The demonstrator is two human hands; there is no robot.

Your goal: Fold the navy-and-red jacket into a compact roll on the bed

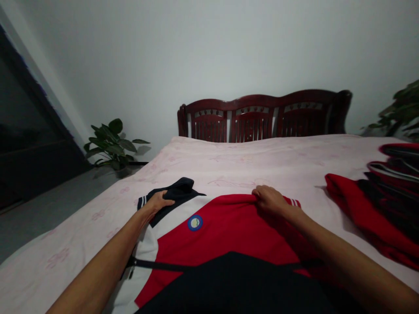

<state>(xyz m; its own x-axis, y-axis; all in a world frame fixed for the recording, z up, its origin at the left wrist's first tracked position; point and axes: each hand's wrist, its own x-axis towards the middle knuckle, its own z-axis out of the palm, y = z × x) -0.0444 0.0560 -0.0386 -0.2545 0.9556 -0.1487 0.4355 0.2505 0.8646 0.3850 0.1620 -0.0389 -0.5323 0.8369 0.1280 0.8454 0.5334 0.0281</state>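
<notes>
A red, white and navy jacket (229, 235) lies spread on the bed in front of me, with a round blue emblem (195, 223) on its red part. My left hand (159, 202) grips the navy fabric at the far left, its thumb on top and its fingers partly hidden. White stripes band the navy end beside it. On the far right edge, my right hand (269, 199) is closed around bunched red cloth, near a red end with white stripes. A zipper pull (132, 271) shows at the left side. Dark cloth covers the lower middle.
The bed (242, 165) has a pale pink floral sheet. At right stands a stack of folded red and black clothes (393, 200). A dark wooden headboard (252, 117) backs the bed against the wall. Potted plants (113, 144) flank it, and a dark doorway (29, 139) is at left.
</notes>
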